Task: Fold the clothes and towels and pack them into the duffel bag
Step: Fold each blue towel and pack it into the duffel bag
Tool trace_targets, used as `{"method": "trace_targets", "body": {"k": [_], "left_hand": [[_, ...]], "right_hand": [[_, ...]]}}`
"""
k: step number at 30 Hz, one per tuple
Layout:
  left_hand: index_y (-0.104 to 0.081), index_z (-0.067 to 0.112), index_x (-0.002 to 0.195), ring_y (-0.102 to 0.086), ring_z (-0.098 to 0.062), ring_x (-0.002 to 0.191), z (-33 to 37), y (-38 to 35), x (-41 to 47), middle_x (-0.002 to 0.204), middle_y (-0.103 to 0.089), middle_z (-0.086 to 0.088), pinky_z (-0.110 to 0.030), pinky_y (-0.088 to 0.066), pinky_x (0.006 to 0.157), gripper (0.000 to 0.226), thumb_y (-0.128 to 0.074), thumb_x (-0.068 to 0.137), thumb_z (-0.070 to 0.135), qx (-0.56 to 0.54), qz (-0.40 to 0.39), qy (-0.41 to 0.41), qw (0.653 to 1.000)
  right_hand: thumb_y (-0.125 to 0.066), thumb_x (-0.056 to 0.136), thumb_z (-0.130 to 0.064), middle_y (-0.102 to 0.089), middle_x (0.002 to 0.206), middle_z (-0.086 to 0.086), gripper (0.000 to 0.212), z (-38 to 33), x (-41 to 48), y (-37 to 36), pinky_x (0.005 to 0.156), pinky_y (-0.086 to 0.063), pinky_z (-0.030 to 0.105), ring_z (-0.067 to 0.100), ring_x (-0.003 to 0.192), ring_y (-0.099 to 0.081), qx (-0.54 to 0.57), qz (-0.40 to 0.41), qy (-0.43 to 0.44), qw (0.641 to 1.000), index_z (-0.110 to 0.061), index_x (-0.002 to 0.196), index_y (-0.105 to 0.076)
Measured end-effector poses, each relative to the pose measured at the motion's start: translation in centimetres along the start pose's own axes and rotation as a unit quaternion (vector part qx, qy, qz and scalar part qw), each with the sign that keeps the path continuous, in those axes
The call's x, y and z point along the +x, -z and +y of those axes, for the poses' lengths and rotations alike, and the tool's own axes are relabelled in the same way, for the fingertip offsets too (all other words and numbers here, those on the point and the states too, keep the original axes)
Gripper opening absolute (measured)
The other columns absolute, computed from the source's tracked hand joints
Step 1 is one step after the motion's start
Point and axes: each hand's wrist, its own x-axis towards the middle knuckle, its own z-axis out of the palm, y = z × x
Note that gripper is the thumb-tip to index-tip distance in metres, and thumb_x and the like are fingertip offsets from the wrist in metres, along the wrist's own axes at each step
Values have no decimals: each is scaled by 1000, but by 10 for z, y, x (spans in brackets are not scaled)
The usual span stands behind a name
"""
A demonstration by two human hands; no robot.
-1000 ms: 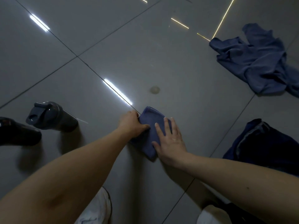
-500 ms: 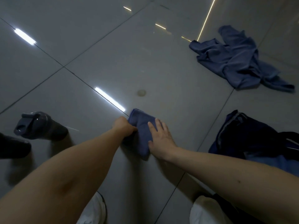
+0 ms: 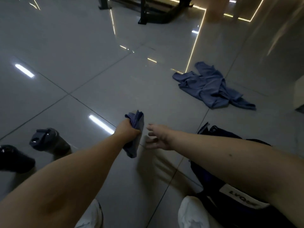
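Observation:
My left hand (image 3: 127, 131) grips a small folded blue towel (image 3: 136, 127) and holds it lifted off the grey tiled floor, its lower end hanging down. My right hand (image 3: 158, 137) is just to the right of the towel, fingers spread, holding nothing. A dark navy duffel bag (image 3: 230, 178) with a white label lies under my right forearm at lower right. A crumpled blue shirt (image 3: 212, 86) lies on the floor further off to the right.
A dark lidded bottle (image 3: 49, 142) lies on its side at left, with a black object (image 3: 14, 159) beside it. White shoes (image 3: 190, 214) show at the bottom. Black furniture legs (image 3: 148, 12) stand at the far end. A pale box (image 3: 298, 94) sits at the right edge.
The towel lay flat under both hands; now my left hand has picked it up bunched, my right hand has let go and opened. The view has tilted up.

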Motion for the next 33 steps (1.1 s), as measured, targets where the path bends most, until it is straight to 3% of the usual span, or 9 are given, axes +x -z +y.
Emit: {"method": "trace_targets", "body": {"k": [2,6,9,12,17,21,26,29,33], "left_hand": [[-53,11,105,-56,-15,75,24,11,-22,85,-57,-3,-25,-44,59,34,-76,81,18,-17,-11,-36,999],[-54,12,101,-61,-23,86,70,25,-61,91,-62,-7,-41,-55,81,37,-80,75,19,-38,-25,-118,992],[-53,19,82,-57,-17,73,101,26,-85,79,-58,-4,-32,-49,66,24,-77,81,18,-12,-33,-168,985],[-60,19,77,-58,-15,70,125,18,-108,75,-61,-3,-24,-44,59,15,-71,87,17,-50,-79,-178,980],[-67,0,104,-62,-21,89,137,-3,-120,102,-68,-16,-30,-54,75,19,-58,95,14,-178,-166,-72,967],[-69,-5,100,-67,-23,84,126,-11,-120,99,-70,-19,-35,-59,80,25,-45,95,-7,-223,-201,-120,946],[-71,-7,100,-69,-37,98,114,-20,-108,106,-70,-27,-42,-60,85,16,-59,89,-11,-225,-164,-130,952],[-67,2,106,-64,-26,90,106,-22,-102,106,-69,-16,-34,-53,77,20,-69,86,3,-129,-73,-129,980],[-58,1,113,-61,-30,99,96,-19,-99,109,-61,-16,-36,-52,82,39,-70,90,31,-174,-102,16,979]], "right_hand": [[-46,105,-42,-47,134,9,48,-16,-29,8,93,-53,54,38,119,-52,34,-19,5,999,-16,144,-44],[-40,103,-54,-52,136,15,52,-39,-78,24,104,-43,64,45,124,-52,70,-35,29,997,-21,142,-48],[-39,100,-60,-55,130,19,55,-44,-109,34,100,-47,64,46,117,-56,93,-19,46,994,-21,133,-58],[-43,98,-62,-56,123,19,55,-37,-129,46,87,-54,57,42,109,-59,115,26,68,991,-21,130,-60],[-54,97,-56,-66,98,9,45,-15,-140,67,67,-52,35,25,86,-62,94,77,64,991,-12,105,-65],[-59,98,-46,-66,81,8,34,0,-128,77,55,-51,28,21,64,-65,43,118,73,989,-13,101,-61],[-56,101,-16,-66,98,17,15,7,-116,89,82,-55,48,33,88,-64,16,152,104,983,-9,114,-57],[-57,98,-14,-66,119,23,28,5,-110,91,92,-54,57,41,108,-65,25,156,101,982,-12,126,-56],[-53,102,-21,-61,130,23,34,-1,-111,92,87,-55,50,43,119,-59,39,134,108,984,-13,135,-51]]}}
